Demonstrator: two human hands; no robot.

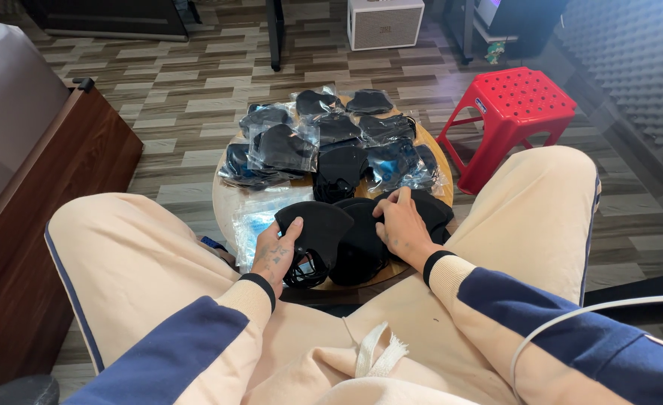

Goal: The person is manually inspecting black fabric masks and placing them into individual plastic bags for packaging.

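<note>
Gripping a black mask (322,229), left hand (273,256) (right hand (400,225) presses another).

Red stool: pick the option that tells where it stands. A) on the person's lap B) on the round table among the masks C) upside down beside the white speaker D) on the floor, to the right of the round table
D: the red stool stands upright on the wood-patterned floor, just right of the round table that carries the bagged black masks.
</note>
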